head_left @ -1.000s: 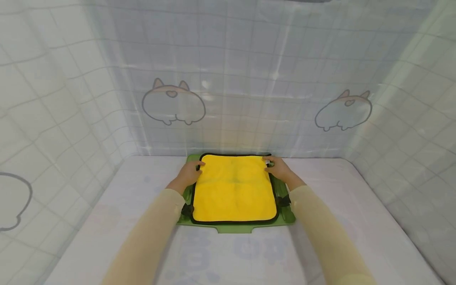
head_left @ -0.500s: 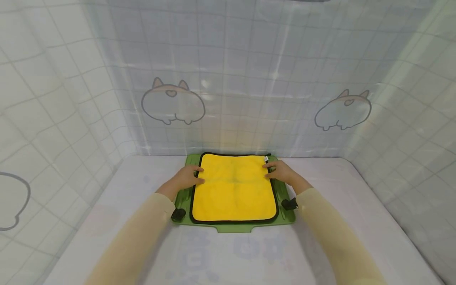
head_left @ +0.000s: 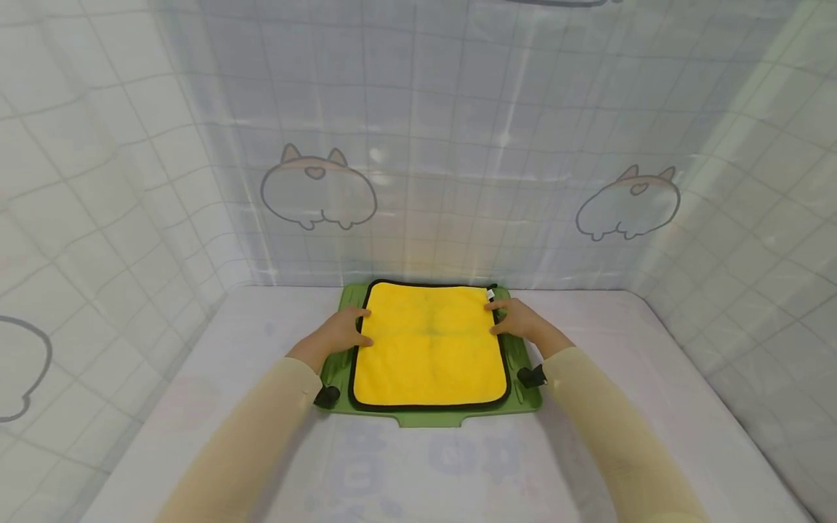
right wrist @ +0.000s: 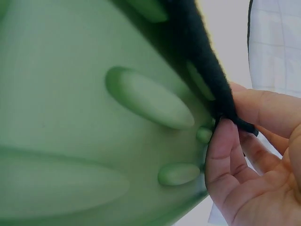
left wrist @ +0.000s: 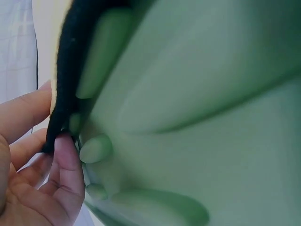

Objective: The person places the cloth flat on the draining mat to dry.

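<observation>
A yellow cloth [head_left: 431,367] with a black border lies spread flat over a green tray [head_left: 429,419] in the head view. My left hand [head_left: 336,331] is at the cloth's left edge, and the left wrist view shows the dark border [left wrist: 69,61] pinched between its fingers. On the opposite side my right hand [head_left: 524,321] pinches the right edge; the right wrist view has the black edging [right wrist: 200,52] between thumb and fingers. A small white tag [head_left: 490,295] shows near the cloth's far right corner. Most of the tray's top is hidden beneath the cloth.
The tray rests on a pale table [head_left: 431,479] with faint printing, its far side close to a grid-patterned back wall [head_left: 458,145] bearing animal drawings. Side walls rise left and right. Black wrist devices [head_left: 327,396] sit over the tray's near corners.
Both hands have slid toward me along the cloth's side edges, and the wrists have spread outward. The cloth and the tray stay nearly where they were.
</observation>
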Available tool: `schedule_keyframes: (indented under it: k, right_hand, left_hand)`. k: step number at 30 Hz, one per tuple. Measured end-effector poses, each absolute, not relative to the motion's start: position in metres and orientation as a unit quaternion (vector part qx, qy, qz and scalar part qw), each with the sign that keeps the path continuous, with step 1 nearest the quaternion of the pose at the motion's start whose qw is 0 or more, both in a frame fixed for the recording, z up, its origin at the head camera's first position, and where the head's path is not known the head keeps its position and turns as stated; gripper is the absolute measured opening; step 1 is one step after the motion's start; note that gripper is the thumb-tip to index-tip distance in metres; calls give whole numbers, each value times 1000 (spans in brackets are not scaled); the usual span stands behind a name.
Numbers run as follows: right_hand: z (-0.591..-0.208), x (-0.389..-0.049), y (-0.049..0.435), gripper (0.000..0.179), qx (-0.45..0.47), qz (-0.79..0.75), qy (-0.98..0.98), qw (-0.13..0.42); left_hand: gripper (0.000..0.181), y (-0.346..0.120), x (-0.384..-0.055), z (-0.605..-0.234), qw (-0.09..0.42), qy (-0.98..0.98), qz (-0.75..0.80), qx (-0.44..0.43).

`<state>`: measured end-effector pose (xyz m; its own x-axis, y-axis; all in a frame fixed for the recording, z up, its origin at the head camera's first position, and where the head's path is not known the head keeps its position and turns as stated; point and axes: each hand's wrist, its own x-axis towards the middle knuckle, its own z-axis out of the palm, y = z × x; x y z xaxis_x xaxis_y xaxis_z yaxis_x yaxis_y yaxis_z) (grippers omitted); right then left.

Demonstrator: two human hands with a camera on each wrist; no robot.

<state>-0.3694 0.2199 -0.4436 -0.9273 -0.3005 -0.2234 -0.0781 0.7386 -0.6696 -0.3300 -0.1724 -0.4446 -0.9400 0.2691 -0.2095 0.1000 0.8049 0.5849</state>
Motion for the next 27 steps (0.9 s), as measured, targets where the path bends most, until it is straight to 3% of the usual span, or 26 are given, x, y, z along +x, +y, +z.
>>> schedule_keyframes:
  k: [27]
  right_hand:
    - [-444, -370, 220, 64, -108, -346, 919, 156]
  left_hand:
    - [76, -169, -329, -443, 147, 934, 312, 99]
